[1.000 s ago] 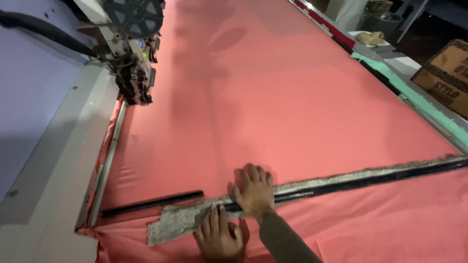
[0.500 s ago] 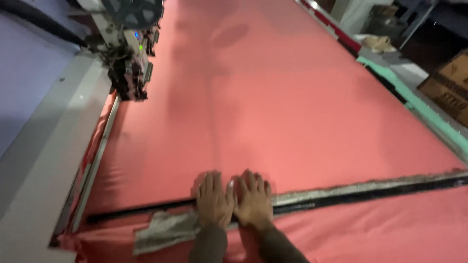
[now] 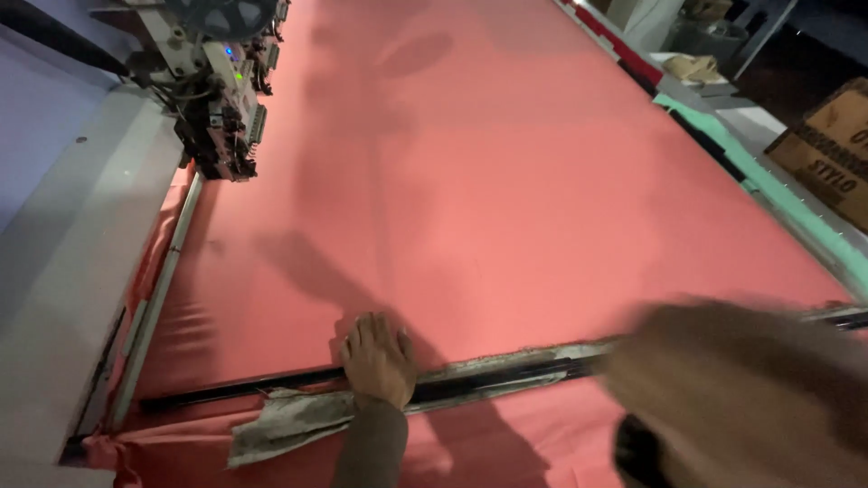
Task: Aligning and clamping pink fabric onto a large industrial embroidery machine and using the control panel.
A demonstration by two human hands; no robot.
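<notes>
A wide sheet of coral-pink fabric (image 3: 506, 199) covers a long table. Across its near end lies a dark flat bar (image 3: 506, 375) wrapped in frayed grey cloth (image 3: 289, 420). My left hand (image 3: 378, 357) rests flat on the fabric and the bar, palm down, holding nothing. My right hand (image 3: 750, 389) is lifted close to the camera at the lower right. It is a large blur, so its fingers cannot be made out. It hides the right stretch of the bar.
A machine head (image 3: 217, 90) with small lit lamps stands on the grey side rail (image 3: 72, 262) at the far left. A metal strip (image 3: 158, 298) runs along the fabric's left edge. On the right are the table's green edge (image 3: 768, 185) and a cardboard box (image 3: 827, 149).
My right hand has left the bar beside my left hand and swung up and to the right. My left hand stays pressed on the bar.
</notes>
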